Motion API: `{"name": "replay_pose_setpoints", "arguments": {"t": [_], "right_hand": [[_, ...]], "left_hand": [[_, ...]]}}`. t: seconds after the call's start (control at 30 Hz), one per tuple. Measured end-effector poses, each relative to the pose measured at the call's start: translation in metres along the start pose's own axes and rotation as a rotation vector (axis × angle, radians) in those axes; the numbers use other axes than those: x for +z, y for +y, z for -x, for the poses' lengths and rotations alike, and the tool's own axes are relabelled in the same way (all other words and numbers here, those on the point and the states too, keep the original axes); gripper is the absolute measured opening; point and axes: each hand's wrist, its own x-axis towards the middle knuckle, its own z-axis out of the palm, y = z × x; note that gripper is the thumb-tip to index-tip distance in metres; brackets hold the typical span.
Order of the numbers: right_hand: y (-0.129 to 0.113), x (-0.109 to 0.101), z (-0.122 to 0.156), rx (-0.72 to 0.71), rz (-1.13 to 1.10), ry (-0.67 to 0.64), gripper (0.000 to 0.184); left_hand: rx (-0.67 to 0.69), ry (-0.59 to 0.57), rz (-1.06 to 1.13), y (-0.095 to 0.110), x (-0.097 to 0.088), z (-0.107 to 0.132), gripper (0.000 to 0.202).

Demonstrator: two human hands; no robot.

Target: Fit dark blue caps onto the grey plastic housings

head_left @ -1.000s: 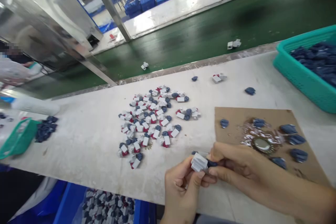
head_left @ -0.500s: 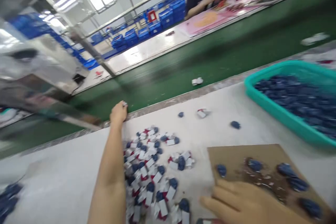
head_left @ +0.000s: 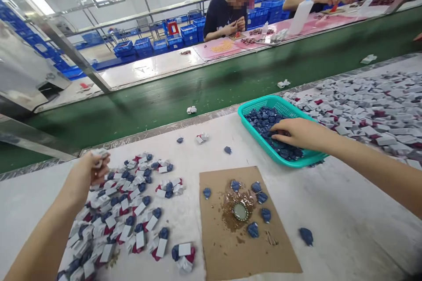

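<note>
My left hand (head_left: pixel 91 167) is closed around a small white plastic-looking piece (head_left: pixel 101 153), above the left edge of a pile of assembled white, blue and red pieces (head_left: pixel 125 206). My right hand (head_left: pixel 292 132) reaches into a teal basket (head_left: pixel 263 151) of small dark blue pieces (head_left: pixel 263 120). Its fingers are bent together at the blue pieces; whatever lies between the fingertips is hidden. On a brown cardboard sheet (head_left: pixel 217 250) between my hands, several blue pieces surround a round cap (head_left: pixel 240 212) in a wet, glue-like patch.
Loose white pieces (head_left: pixel 372 105) cover the table's far right. A green belt (head_left: pixel 158 114) runs behind the table edge with a few white pieces on it. Across it, co-workers (head_left: pixel 227 13) sit at a bench with a white bottle (head_left: pixel 301 15). A metal post (head_left: pixel 72 48) stands left.
My right hand has moved from over the cardboard into the teal basket. My left hand has drawn back from the belt edge to the pile, holding a white piece. The view has swung right.
</note>
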Motion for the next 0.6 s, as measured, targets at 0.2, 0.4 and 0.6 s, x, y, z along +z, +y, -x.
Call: {"name": "replay_pose_setpoints", "arguments": {"t": [0.2, 0.4, 0.6], "right_hand": [[0.003, -0.008, 0.002, -0.075, 0.036, 0.017, 0.035], [-0.018, -0.012, -0.017, -0.240, 0.084, 0.062, 0.037], [-0.021, -0.010, -0.041, -0.310, 0.151, -0.034, 0.021]], "left_hand": [[-0.360, -0.345, 0.605, -0.044, 0.010, 0.104, 0.043], [-0.380, -0.428, 0.864, -0.062, 0.033, 0.149, 0.040], [-0.360, -0.495, 0.880, -0.053, 0.049, 0.166, 0.032]]}}
